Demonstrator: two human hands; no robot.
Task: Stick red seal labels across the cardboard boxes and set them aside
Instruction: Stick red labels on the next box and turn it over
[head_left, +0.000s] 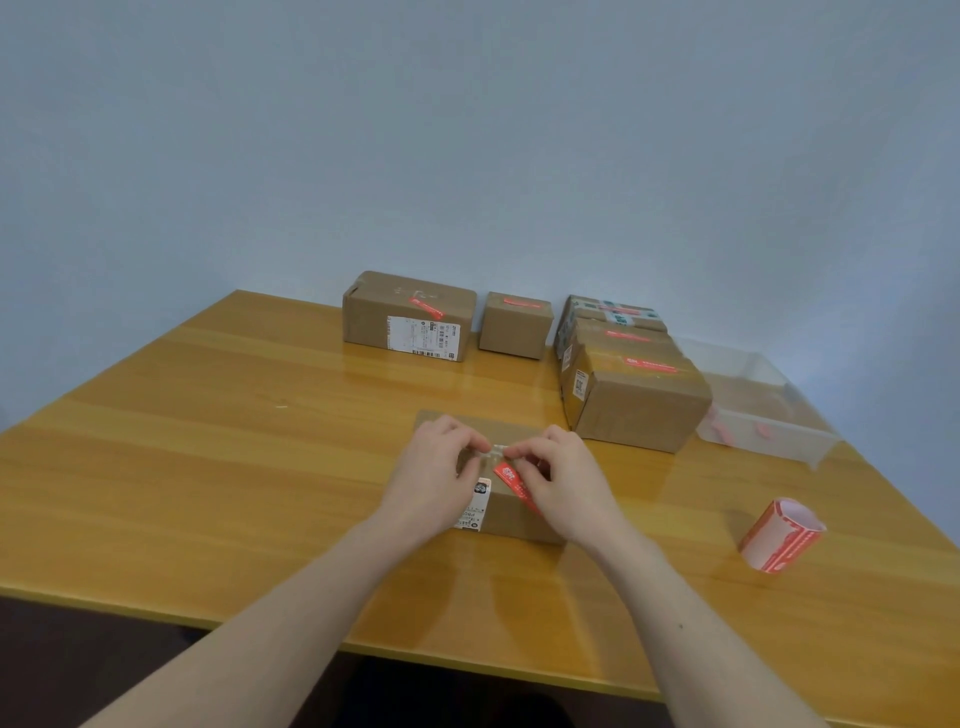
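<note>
Both hands work a red seal label over a brown cardboard box on the yellow wooden table (208, 467).

The left hand (441, 478) and right hand (566, 483) each pinch a pale strip (496, 451) between curled fingertips above the box (511, 512); the red seal label (514, 486) lies across its top. Behind stand labelled sealed cardboard boxes (410, 317); at right, a clear plastic tray (763, 410) and a roll of red labels (782, 535).
</note>
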